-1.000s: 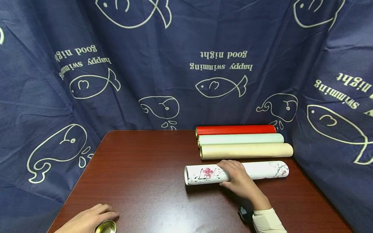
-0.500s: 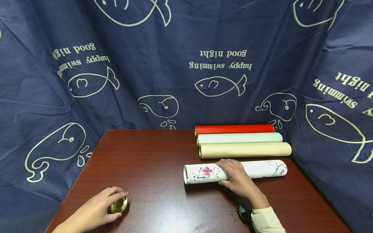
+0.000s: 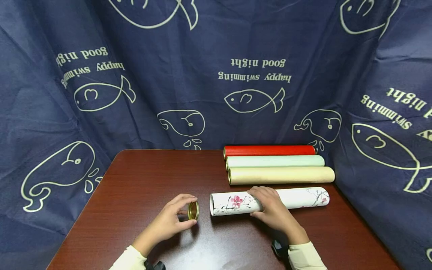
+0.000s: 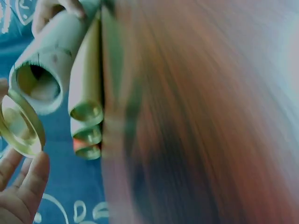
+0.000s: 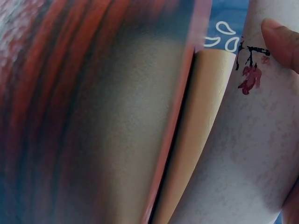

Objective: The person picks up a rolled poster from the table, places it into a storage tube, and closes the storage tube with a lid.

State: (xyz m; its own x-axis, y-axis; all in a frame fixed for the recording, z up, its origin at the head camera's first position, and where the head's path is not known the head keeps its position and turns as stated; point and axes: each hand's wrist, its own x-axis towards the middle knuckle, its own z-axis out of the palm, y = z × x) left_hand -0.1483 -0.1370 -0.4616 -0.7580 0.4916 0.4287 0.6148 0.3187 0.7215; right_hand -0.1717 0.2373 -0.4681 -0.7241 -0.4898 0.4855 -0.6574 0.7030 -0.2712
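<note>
My left hand [image 3: 170, 219] pinches a round gold metal lid [image 3: 193, 210] by its rim, thumb below and fingers above. The lid is held on edge, a short gap left of a white cardboard tube [image 3: 297, 197] printed with pink blossoms. In the left wrist view the tube's near end [image 4: 39, 88] is an open hole facing the lid [image 4: 21, 123]. My right hand [image 3: 271, 210] grips the tube around its middle, fingers over the top and thumb on the near side. The right wrist view shows the thumb [image 5: 282, 42] lying against the tube's printed surface.
Behind the white tube lie a cream tube [image 3: 283, 175], a pale green tube [image 3: 275, 161] and a red tube [image 3: 270, 150], side by side on the brown wooden table [image 3: 152, 183]. A dark blue curtain [image 3: 209, 56] hangs around the table's back and sides.
My left hand has brought the gold lid up and to the right, from the table's front left to beside the white tube's open end. The right hand keeps its hold on the tube.
</note>
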